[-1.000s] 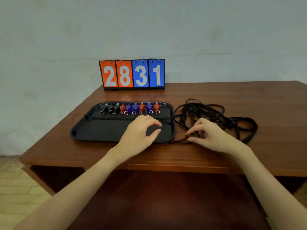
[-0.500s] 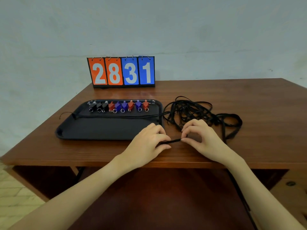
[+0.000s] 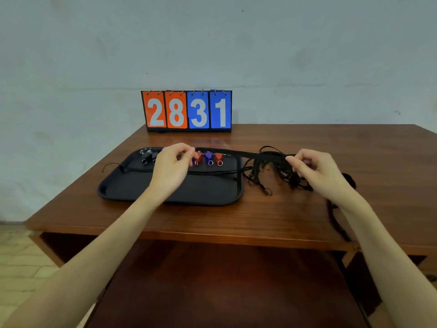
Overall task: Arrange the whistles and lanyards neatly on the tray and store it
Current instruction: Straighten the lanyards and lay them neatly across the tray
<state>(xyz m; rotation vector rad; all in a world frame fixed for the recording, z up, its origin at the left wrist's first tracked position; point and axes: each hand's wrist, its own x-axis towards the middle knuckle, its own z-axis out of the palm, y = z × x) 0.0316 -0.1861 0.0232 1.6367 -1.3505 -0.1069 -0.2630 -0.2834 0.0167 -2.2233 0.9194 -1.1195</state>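
Note:
A black tray (image 3: 142, 192) lies on the wooden table (image 3: 283, 216). Along its far edge stands a row of whistles (image 3: 209, 158) in black, red and blue, partly hidden by my left hand (image 3: 172, 164). One black lanyard (image 3: 212, 172) lies straight across the tray. My left hand and my right hand (image 3: 314, 171) hold a second black lanyard (image 3: 246, 153) stretched taut between them, raised above the tray's far side. Under my right hand sits a tangled pile of black lanyards (image 3: 267, 171), right of the tray.
A flip scoreboard (image 3: 186, 111) reading 2831 stands at the table's back edge against the wall. A loose lanyard strand (image 3: 338, 223) trails toward the table's front edge under my right forearm. A lower wooden shelf (image 3: 224, 280) shows beneath the tabletop.
Both hands rose from the table's front near the tray corner and moved apart, pulling one lanyard out taut above the whistle row. My left hand now covers part of the row.

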